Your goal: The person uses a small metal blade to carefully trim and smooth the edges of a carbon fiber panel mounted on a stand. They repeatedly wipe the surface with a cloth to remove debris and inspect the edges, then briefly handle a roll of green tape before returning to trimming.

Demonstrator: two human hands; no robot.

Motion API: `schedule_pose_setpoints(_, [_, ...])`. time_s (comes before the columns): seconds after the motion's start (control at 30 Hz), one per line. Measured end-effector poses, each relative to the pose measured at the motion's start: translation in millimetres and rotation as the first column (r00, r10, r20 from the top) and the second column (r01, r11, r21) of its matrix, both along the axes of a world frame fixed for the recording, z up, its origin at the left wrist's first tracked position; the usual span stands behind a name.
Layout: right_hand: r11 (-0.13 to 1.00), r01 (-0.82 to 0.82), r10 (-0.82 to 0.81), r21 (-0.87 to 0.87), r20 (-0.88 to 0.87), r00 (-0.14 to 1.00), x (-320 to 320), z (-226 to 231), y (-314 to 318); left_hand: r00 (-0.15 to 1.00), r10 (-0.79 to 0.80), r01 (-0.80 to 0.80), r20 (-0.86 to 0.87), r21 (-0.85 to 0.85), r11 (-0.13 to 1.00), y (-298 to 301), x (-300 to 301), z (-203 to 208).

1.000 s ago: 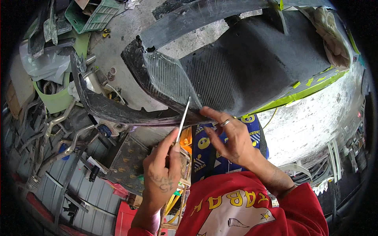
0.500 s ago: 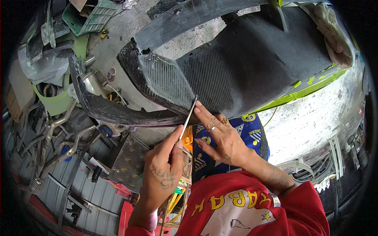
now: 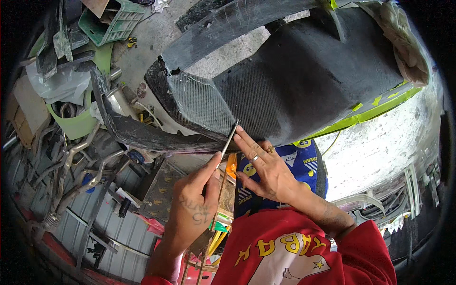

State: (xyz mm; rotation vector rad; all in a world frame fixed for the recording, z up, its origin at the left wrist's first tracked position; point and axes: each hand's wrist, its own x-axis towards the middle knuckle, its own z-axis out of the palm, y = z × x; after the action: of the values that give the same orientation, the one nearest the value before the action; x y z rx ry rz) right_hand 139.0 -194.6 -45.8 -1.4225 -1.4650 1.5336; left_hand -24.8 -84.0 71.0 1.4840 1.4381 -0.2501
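Floor: The gray floor (image 3: 142, 50) had lots of stuff on it, mostly over on the left side.
Left hand: The left hand (image 3: 197, 197) was closed tight on a thin metal rod (image 3: 227, 148), with the thumb and first finger squeezing it.
Rod: It slanted up from the left hand, and its tip was over the near part of a big black panel (image 3: 304, 80), by the corner of a striped gray patch (image 3: 202, 99). I could not tell if the tip pressed on it.
Right hand: The right hand (image 3: 270, 173) held nothing in a fist. Its fingers were stretched out, with the thumb apart, and a pointing fingertip was right beside the rod's tip. It wore a silver ring (image 3: 255, 158).
Under the hands: A blue cloth (image 3: 311, 166) with yellow faces showed past the right hand, and a red shirt (image 3: 285, 251) was below it.
Panel edges: Bright green tape (image 3: 368, 114) ran along the near side, and a crumpled pale cloth (image 3: 408, 52) hung at the right end.
Left side: A black curved strip (image 3: 152, 137) was near the panel. Bent metal pipes (image 3: 66, 166) lay farther left, and a green crate (image 3: 114, 23) sat up top.
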Motion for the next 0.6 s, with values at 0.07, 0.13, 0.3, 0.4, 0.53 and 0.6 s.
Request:
schedule_pose_setpoints(0.07, [1.0, -0.005, 0.005, -0.007, -0.009, 1.0, -0.3, -0.9, -1.0, 0.996, 0.038, -0.048, -0.085, -0.12, 0.992, 9.4, 7.3, 7.8])
schedule_pose_setpoints(0.13, [1.0, -0.02, 0.021, -0.009, 0.011, 1.0, 0.8, 0.5, -0.1, 0.99, 0.053, -0.076, -0.132, -0.178, 0.981, 14.1, 12.3, 10.7])
schedule_pose_setpoints(0.3, [1.0, 0.0, 0.0, -0.003, 0.01, 1.0, -0.7, -1.1, -1.3, 0.994, -0.092, 0.082, 0.056, 0.156, 0.984, -2.7, 3.7, -7.6])
schedule_pose_setpoints(0.4, [1.0, 0.006, -0.006, -0.012, -0.012, 1.0, -0.6, -1.2, -0.7, 0.989, 0.074, -0.094, -0.126, -0.163, 0.982, 11.6, 12.6, 7.2])
schedule_pose_setpoints(0.53, [1.0, -0.008, 0.008, -0.016, 0.003, 1.0, -0.3, -1.7, -1.5, 1.0, 0.002, -0.003, -0.026, -0.036, 0.999, 2.4, 7.2, 0.9])
schedule_pose_setpoints(0.6, [1.0, -0.003, 0.003, -0.011, 0.007, 1.0, -1.0, -2.0, -2.0, 1.0, -0.002, 0.002, -0.002, 0.049, 0.999, -7.1, 6.6, -4.1])
